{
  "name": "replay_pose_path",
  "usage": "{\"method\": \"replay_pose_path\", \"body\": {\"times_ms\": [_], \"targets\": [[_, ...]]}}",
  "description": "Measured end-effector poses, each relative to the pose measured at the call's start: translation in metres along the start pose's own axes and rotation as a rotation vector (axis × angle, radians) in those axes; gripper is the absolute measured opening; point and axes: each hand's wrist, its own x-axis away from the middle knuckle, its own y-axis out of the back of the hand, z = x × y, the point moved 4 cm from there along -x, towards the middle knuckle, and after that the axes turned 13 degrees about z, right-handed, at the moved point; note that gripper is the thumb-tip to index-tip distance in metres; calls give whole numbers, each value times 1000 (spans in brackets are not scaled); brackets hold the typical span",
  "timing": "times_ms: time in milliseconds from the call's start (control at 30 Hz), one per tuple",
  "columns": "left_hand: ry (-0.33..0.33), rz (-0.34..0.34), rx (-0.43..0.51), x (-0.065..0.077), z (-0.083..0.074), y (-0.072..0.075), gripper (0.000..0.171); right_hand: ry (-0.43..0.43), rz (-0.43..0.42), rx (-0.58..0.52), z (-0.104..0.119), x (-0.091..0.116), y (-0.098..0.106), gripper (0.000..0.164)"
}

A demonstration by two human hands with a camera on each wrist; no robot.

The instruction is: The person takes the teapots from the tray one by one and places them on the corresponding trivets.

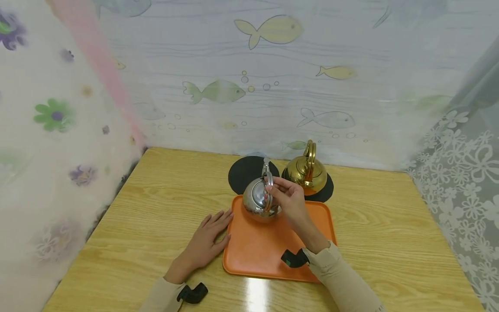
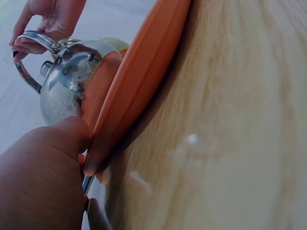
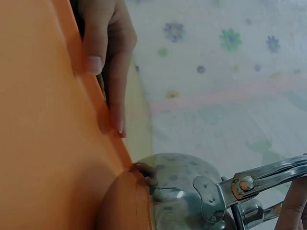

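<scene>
A shiny silver kettle point(image 1: 252, 208) is at the far left corner of an orange tray point(image 1: 265, 255); I cannot tell whether its base touches the tray. My right hand point(image 1: 291, 203) grips the kettle's raised handle, thumb and fingers curled round it. The left hand point(image 1: 206, 240) lies with fingers extended beside the tray's left edge, its fingertips touching the rim. In the right wrist view the kettle's side point(image 3: 175, 191) reflects the orange tray. The left wrist view shows the left thumb against the tray's edge point(image 2: 144, 72).
Behind the tray, a gold kettle point(image 1: 316, 177) stands on a black round mat point(image 1: 328, 190). To its left lies another black round mat point(image 1: 242, 173). The wooden table point(image 1: 163, 195) meets fish-patterned sheeting point(image 1: 210, 125) at the back.
</scene>
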Motion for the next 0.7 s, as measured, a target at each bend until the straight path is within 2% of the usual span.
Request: {"method": "replay_pose_path", "body": {"times_ms": [433,700], "targets": [[0,-6,-6,0,2,0,57,0,-17,-64,1,-12,2,36],[-7,2,-3,0,1,0,57,-31,-34,-105,2,-18,2,36]]}}
